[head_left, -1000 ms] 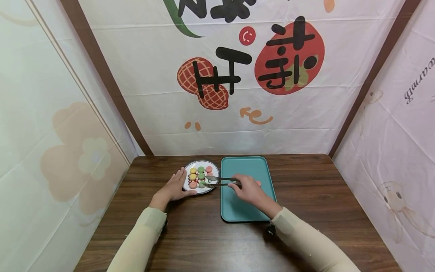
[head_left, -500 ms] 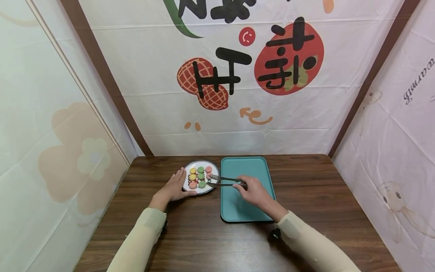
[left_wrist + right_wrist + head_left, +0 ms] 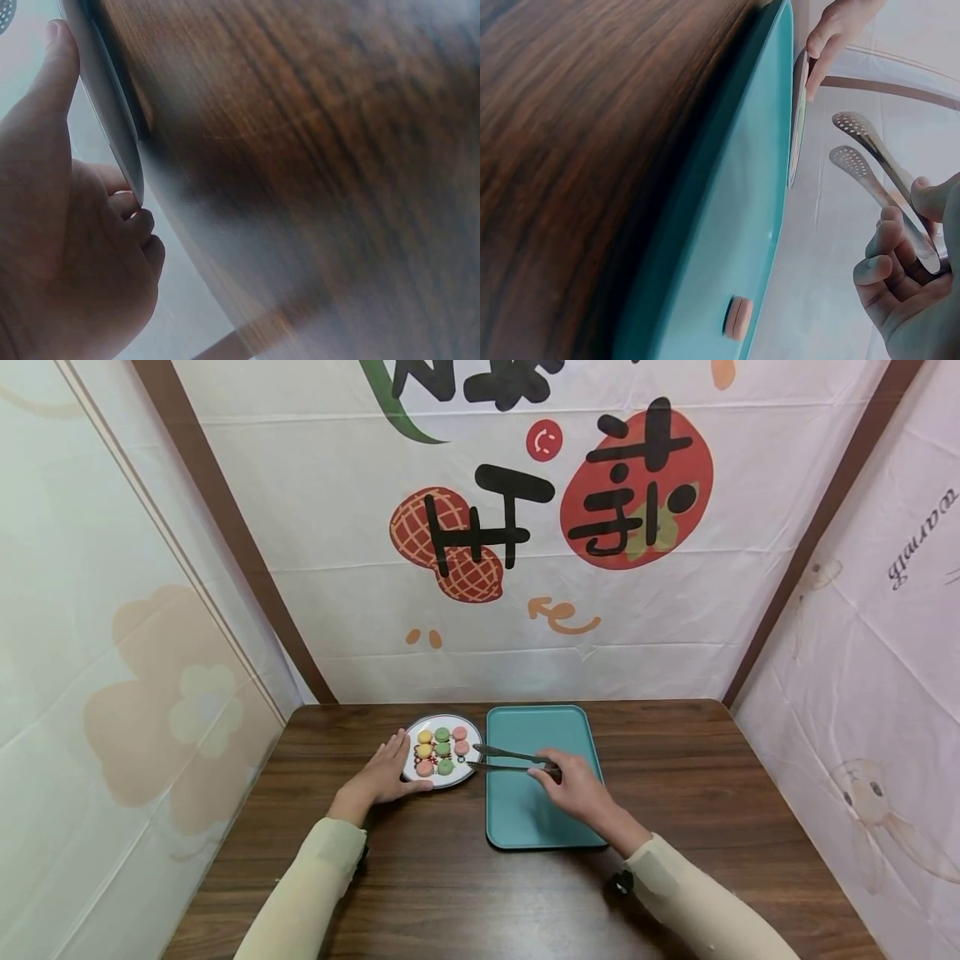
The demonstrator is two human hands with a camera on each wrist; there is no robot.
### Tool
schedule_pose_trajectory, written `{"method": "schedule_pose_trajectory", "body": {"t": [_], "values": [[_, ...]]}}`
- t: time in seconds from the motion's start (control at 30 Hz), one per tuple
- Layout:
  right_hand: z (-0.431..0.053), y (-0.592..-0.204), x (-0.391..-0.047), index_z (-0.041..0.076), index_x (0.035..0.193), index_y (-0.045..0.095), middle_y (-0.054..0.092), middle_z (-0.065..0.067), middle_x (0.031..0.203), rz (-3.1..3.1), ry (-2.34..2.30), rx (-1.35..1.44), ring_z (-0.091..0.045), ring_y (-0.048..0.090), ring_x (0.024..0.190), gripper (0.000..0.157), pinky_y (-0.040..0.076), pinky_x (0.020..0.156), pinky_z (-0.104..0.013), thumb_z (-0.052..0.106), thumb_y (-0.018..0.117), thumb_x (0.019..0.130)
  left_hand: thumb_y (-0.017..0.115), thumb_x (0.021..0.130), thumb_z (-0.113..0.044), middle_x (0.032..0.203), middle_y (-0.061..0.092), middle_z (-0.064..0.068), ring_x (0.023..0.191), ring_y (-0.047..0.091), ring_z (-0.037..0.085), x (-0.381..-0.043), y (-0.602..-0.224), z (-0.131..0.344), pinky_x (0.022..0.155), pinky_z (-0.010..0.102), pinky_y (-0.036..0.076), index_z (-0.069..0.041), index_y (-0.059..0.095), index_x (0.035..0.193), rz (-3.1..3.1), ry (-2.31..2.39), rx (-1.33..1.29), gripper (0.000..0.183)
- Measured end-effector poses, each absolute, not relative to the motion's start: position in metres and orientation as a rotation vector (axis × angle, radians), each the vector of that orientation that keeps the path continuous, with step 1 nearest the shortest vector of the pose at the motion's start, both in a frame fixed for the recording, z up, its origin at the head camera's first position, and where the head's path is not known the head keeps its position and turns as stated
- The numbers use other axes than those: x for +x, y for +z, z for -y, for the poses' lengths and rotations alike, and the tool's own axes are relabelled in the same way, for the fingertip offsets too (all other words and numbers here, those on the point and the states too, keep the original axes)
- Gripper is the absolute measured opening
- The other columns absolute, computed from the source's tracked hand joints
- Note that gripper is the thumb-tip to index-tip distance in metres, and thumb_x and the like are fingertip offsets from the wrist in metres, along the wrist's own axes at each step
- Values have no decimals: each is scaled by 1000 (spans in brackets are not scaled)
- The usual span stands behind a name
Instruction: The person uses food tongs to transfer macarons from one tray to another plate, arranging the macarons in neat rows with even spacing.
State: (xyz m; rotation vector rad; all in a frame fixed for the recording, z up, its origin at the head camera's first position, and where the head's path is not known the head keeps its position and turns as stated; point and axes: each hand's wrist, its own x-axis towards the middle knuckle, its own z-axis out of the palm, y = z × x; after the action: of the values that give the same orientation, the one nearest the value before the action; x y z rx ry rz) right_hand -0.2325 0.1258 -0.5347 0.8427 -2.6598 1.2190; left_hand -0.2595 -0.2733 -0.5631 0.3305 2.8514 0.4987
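Note:
On a round white plate (image 3: 461, 777) sit several macarons: yellow ones (image 3: 424, 750), green ones (image 3: 442, 748) and pink ones (image 3: 461, 747). My left hand (image 3: 382, 772) rests against the plate's left rim, fingers stretched along the edge and thumb at the near side. My right hand (image 3: 577, 785) grips metal tongs (image 3: 510, 752) with perforated tips. Their arms stand apart with nothing between them, tips over the plate's right rim. A pink macaron (image 3: 739, 318) lies on the teal tray (image 3: 761, 172) in the right wrist view; the hand hides it in the head view.
The teal tray lies right beside the plate, near the back edge of the brown wooden table (image 3: 420, 877). A white printed cloth (image 3: 337, 593) hangs behind the table, with more cloth on both sides.
My right hand has drawn the tongs to the right, off the macarons to the plate's edge. The left hand and the macarons on the plate stay where they were.

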Motion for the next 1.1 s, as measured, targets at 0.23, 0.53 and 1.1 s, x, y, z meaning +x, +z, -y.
{"method": "schedule_pose_trajectory", "body": {"t": [0.23, 0.53, 1.1], "values": [[-139, -538, -229, 0, 131, 72, 60, 10, 73, 2627, 1223, 802, -7, 47, 58, 35, 44, 52, -27, 25, 71, 107, 66, 94, -74, 177, 0, 30, 164, 5, 47, -260, -565, 273, 134, 57, 10, 10, 8, 168, -2839, 474, 324, 126], [-156, -540, -226, 3, 123, 74, 69, 6, 87, 2547, 1250, 763, -4, 56, 66, 26, 51, 57, -26, 22, 73, 105, 69, 95, -70, 176, 2, 31, 164, 6, 47, -259, -563, 273, 134, 57, 10, 12, 10, 167, -2852, 497, 330, 124], [-183, -541, -223, 0, 125, 73, 61, 8, 72, 2568, 1233, 667, -6, 48, 57, 31, 44, 50, -27, 23, 75, 104, 71, 96, -67, 176, 4, 32, 163, 8, 48, -258, -564, 272, 134, 57, 11, 12, 12, 166, -2862, 497, 326, 121]]}}
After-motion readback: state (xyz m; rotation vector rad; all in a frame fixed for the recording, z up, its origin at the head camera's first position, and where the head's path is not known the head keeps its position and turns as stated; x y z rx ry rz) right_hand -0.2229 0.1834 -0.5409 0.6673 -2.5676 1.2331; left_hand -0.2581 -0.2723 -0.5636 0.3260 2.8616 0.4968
